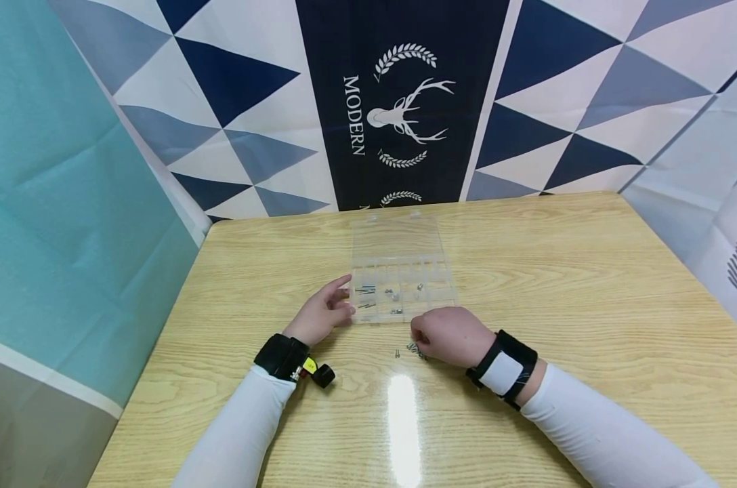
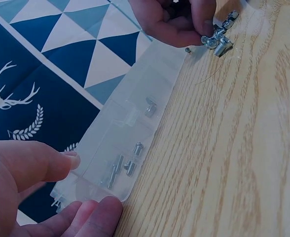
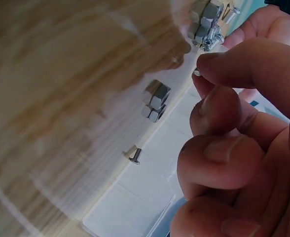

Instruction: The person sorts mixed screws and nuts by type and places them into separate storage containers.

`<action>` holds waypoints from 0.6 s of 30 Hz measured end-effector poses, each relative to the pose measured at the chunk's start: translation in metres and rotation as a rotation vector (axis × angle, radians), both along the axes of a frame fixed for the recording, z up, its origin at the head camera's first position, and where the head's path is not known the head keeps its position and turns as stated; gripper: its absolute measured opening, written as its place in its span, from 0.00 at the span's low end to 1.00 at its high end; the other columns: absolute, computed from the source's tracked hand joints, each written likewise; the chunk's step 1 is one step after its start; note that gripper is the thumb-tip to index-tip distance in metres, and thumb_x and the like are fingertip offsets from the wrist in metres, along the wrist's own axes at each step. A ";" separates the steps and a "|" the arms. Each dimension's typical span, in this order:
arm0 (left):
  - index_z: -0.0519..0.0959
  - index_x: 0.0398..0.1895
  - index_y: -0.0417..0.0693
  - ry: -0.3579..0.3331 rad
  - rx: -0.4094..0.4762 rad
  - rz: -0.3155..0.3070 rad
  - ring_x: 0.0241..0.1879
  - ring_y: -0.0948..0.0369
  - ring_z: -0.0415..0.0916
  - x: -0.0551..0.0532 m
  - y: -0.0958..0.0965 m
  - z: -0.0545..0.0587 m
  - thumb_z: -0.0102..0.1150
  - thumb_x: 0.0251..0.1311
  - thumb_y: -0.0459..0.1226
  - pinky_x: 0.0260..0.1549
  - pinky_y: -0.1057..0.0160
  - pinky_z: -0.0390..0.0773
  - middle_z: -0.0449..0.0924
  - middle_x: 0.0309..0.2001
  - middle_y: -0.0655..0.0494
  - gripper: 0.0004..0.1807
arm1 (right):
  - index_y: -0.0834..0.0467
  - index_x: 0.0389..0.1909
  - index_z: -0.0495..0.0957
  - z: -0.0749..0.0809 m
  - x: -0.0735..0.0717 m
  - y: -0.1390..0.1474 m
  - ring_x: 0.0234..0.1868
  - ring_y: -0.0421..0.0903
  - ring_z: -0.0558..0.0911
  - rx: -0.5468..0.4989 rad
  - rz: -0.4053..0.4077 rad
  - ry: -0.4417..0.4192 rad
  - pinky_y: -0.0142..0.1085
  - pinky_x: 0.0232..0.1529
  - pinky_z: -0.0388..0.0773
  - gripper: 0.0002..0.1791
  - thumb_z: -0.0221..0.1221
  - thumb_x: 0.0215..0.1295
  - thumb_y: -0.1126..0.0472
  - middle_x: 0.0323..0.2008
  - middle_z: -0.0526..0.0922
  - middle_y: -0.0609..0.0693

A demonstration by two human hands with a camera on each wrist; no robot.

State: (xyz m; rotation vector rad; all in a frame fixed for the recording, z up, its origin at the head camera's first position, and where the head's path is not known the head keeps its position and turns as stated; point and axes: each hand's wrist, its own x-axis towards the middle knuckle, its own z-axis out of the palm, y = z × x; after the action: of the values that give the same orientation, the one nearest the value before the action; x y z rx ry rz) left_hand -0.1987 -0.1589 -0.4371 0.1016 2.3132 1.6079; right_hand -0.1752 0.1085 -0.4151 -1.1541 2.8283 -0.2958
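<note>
My left hand rests at the left end of a clear plastic compartment box, its fingers loosely spread along the edge. In the left wrist view, the fingers lie beside the box corner near long screws. My right hand is just in front of the box's near edge. Its thumb and index finger pinch a small metal piece, mostly hidden by the fingertips. Right by this hand lies a small pile of screws and nuts on the table. A pair of nuts shows in the right wrist view.
The box's clear lid is folded back toward the wall. Several compartments hold small hardware, including pieces in the front row. A couple of loose screws lie on the wooden table. A patterned cloth hangs behind.
</note>
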 end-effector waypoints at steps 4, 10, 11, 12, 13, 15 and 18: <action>0.61 0.73 0.54 0.008 -0.002 -0.014 0.49 0.56 0.71 0.001 -0.001 0.002 0.56 0.66 0.29 0.43 0.62 0.84 0.66 0.63 0.44 0.34 | 0.46 0.18 0.73 0.003 -0.002 0.001 0.16 0.35 0.66 -0.021 -0.010 -0.009 0.27 0.15 0.64 0.12 0.61 0.58 0.62 0.15 0.71 0.37; 0.62 0.73 0.50 -0.005 0.011 -0.018 0.51 0.56 0.71 0.002 -0.002 0.002 0.56 0.66 0.28 0.44 0.63 0.84 0.66 0.63 0.45 0.32 | 0.47 0.22 0.76 0.015 -0.007 0.002 0.15 0.35 0.66 -0.060 -0.048 0.007 0.26 0.16 0.63 0.09 0.59 0.60 0.62 0.16 0.73 0.38; 0.62 0.73 0.50 -0.004 0.011 -0.017 0.51 0.56 0.71 0.002 -0.002 0.002 0.56 0.66 0.28 0.44 0.63 0.84 0.66 0.63 0.45 0.32 | 0.48 0.23 0.77 0.018 -0.008 0.002 0.16 0.35 0.66 -0.060 -0.053 0.017 0.27 0.16 0.64 0.08 0.59 0.60 0.62 0.16 0.74 0.39; 0.62 0.73 0.50 -0.003 0.010 -0.017 0.51 0.56 0.71 0.002 -0.002 0.002 0.56 0.66 0.28 0.44 0.63 0.84 0.66 0.63 0.45 0.32 | 0.49 0.24 0.78 0.022 -0.009 0.002 0.16 0.36 0.66 -0.058 -0.059 0.026 0.27 0.16 0.65 0.07 0.59 0.61 0.61 0.16 0.74 0.39; 0.62 0.73 0.50 -0.003 0.011 -0.015 0.51 0.56 0.71 0.002 -0.002 0.002 0.56 0.66 0.28 0.44 0.63 0.84 0.66 0.63 0.45 0.32 | 0.49 0.25 0.79 0.025 -0.011 0.001 0.16 0.36 0.67 -0.058 -0.068 0.032 0.28 0.16 0.66 0.06 0.59 0.61 0.61 0.16 0.74 0.39; 0.62 0.72 0.51 -0.002 0.013 -0.015 0.51 0.56 0.71 0.002 -0.003 0.001 0.56 0.66 0.28 0.44 0.63 0.84 0.66 0.63 0.45 0.32 | 0.50 0.27 0.80 0.032 -0.014 0.001 0.16 0.37 0.67 -0.060 -0.088 0.038 0.29 0.16 0.67 0.05 0.59 0.62 0.61 0.16 0.74 0.40; 0.62 0.73 0.51 -0.007 0.018 -0.019 0.51 0.57 0.71 0.001 -0.002 0.000 0.56 0.66 0.29 0.44 0.63 0.84 0.66 0.63 0.45 0.32 | 0.51 0.29 0.80 0.040 -0.022 0.000 0.16 0.38 0.68 -0.076 -0.131 0.036 0.30 0.16 0.67 0.04 0.58 0.63 0.60 0.15 0.73 0.41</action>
State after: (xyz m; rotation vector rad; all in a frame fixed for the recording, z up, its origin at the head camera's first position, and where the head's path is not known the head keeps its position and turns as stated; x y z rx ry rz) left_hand -0.1974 -0.1614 -0.4371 0.1212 2.2859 1.6181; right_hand -0.1977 0.1089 -0.3750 -0.9978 2.9539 -0.3982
